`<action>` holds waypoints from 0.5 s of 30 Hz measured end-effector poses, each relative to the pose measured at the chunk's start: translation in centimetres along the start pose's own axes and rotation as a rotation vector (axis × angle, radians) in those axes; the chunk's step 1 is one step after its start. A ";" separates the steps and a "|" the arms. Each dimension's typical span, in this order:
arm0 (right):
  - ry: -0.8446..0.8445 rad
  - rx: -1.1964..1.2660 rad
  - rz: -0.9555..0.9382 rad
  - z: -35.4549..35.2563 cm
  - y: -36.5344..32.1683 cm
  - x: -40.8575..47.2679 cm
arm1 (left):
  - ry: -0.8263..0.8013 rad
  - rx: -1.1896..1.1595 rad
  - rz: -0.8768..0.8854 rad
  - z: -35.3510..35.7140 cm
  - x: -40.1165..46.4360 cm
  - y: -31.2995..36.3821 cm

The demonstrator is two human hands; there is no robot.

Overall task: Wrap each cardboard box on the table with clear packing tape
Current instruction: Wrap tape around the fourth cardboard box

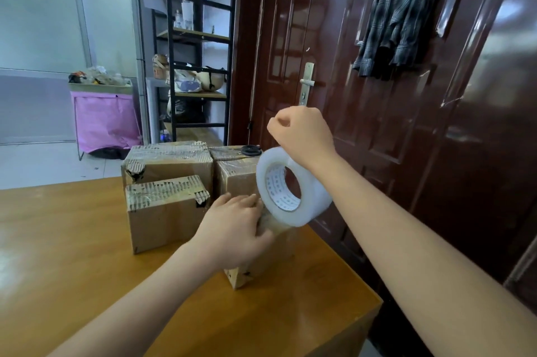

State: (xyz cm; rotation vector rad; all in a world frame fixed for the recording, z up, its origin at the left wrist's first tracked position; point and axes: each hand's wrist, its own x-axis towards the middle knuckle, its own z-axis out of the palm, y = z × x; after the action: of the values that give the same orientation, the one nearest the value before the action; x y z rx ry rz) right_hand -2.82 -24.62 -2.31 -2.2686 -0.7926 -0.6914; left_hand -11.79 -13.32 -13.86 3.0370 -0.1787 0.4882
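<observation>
Left hand (232, 228) flat, fingers straight, pressing box (261, 260); right hand (302, 132), at 1 o'clock, fisted, tape roll (290, 185) hanging beneath its wrist, grip unclear.

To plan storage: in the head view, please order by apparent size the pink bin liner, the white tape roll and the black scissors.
1. Pink bin liner, though farther away.
2. White tape roll, near the camera, so unsure.
3. Black scissors.

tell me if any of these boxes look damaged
Yes. The front left box and the large box behind it have torn top edges with bare corrugation showing under old tape.
</observation>
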 end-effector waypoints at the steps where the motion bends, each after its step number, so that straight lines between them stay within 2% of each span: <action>1: 0.015 0.034 -0.004 0.6 0.3 -0.1 | -0.098 0.011 -0.020 0.0 -0.4 0.1; 4: -0.015 0.100 -0.045 1.8 1.5 -1.2 | -0.193 0.079 -0.062 0.4 -0.8 0.4; 9: 0.295 0.077 -0.272 3.4 4.1 -5.8 | -0.142 0.181 -0.087 0.9 -0.3 0.8; 11: 0.357 0.048 -0.272 5.1 5.3 -8.6 | -0.147 0.180 -0.072 1.0 -0.2 0.9; 15: 0.389 0.147 -0.204 8.1 6.1 -12.1 | -0.137 0.171 -0.075 1.1 0.0 0.7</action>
State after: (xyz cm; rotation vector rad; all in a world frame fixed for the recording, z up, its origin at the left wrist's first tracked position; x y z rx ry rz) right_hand -4.75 -27.01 -17.81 -1.8566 -0.8550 -1.0907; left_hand -11.53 -14.14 -14.89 3.2312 -0.0294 0.3043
